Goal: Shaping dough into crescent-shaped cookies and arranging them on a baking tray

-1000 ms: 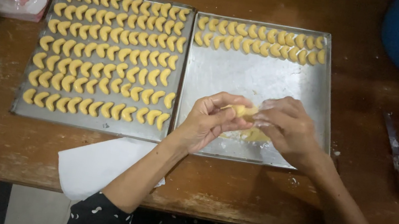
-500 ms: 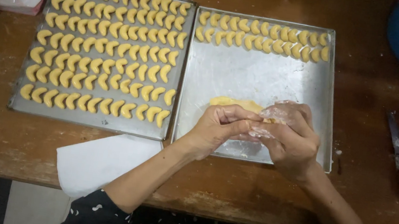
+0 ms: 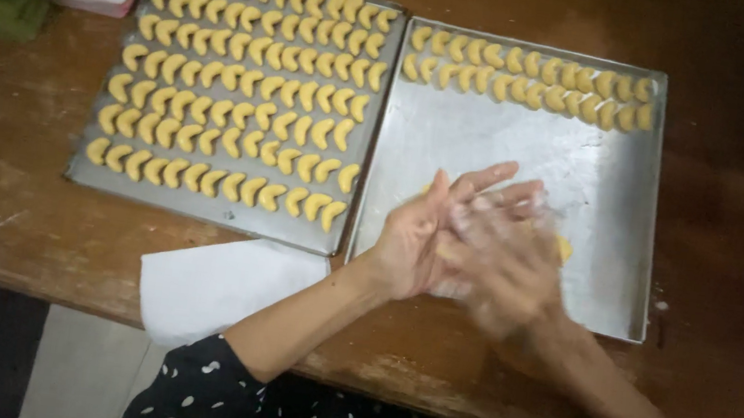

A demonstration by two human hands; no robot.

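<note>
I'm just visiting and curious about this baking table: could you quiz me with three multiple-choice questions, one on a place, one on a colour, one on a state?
1. Where are the hands?
A. over the right tray
B. over the left tray
C. on the white paper

2. What colour are the crescent dough pieces?
A. pale yellow
B. brown
C. white

3. How full is the left tray?
A. bare
B. one row
C. nearly filled

A: left hand and right hand meet above the right tray.
A: dough pieces look yellow.
C: rows cover the left tray.
</note>
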